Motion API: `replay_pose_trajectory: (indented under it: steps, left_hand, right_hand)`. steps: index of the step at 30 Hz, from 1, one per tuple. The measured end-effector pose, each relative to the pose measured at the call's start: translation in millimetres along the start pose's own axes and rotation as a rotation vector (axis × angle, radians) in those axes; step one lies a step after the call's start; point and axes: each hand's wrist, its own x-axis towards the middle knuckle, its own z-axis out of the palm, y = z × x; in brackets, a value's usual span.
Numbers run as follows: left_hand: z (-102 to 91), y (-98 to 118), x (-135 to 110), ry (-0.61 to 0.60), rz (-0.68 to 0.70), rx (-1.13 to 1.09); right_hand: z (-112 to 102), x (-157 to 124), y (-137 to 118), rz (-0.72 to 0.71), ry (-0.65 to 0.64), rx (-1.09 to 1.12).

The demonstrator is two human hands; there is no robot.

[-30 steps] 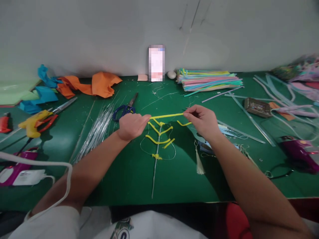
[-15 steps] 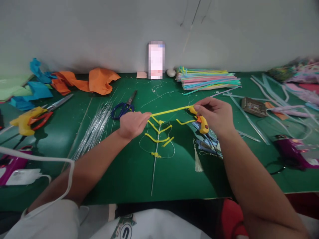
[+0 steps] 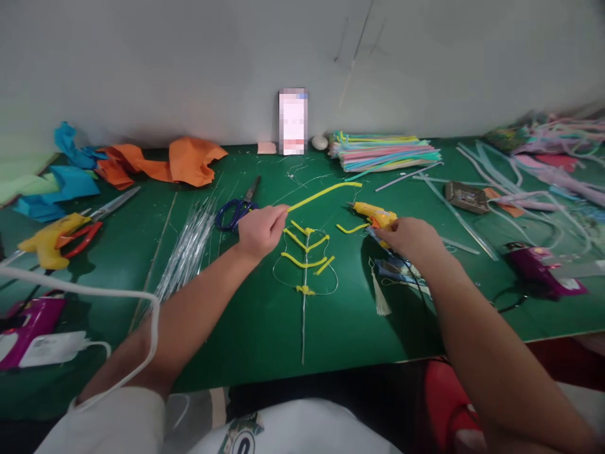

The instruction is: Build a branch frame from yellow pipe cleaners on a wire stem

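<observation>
My left hand [image 3: 261,231] is closed on one end of a long yellow strip [image 3: 326,192] that slants up and to the right above the green table [image 3: 246,328]. My right hand [image 3: 410,237] is closed round the handle of a small yellow glue gun [image 3: 373,215], its nozzle pointing left. Between the hands lies a wire frame [image 3: 305,272] with several short yellow strips fixed across a central wire stem. One loose yellow piece [image 3: 350,227] lies just left of the glue gun.
Blue-handled scissors [image 3: 235,209] and a bundle of thin wires [image 3: 188,251] lie to the left. A second yellow glue gun [image 3: 47,238], red scissors and orange cloth [image 3: 184,161] are at far left. Coloured strips [image 3: 385,153] are stacked at the back. A purple device [image 3: 543,268] sits right.
My right hand let go of the yellow strip's right end, dropped to the table and took hold of the small yellow glue gun. The left hand keeps the strip, whose free end now tilts upward.
</observation>
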Motion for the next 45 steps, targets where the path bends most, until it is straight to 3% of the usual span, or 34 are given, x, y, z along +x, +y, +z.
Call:
replay_pose_trajectory:
  steps: [10,23,29,33,36,38,42,45]
  left_hand:
    - [13.2,0,4,0.025,0.103,-0.038]
    - [15.5,3,4,0.026,0.172,-0.051]
    - [13.1,4,6,0.058,0.205,-0.047]
    - [14.1,4,7,0.055,0.217,-0.021]
    - [14.5,4,8,0.082,0.203,-0.029]
    - [14.3,5,9,0.126,0.179,-0.052]
    - [14.2,5,8,0.132,0.12,-0.08]
    - [14.8,4,7,0.107,0.099,-0.074]
  right_hand:
    - [-10,11,29,0.115,0.227,0.213]
    - [9,33,37,0.057,0.241,0.292]
    - [-3,34,38,0.092,0.256,0.236]
    - [-20,18,16,0.067,0.38,0.18]
    - [-22,-1,-17,-0.236,0.368,0.399]
    - [-15,-11,-41,-0.473,0.235,0.593]
    - [7,-17,-73,-0.508,0.121,0.776]
    - [22,-14,-80,-0.481,0.17,0.892]
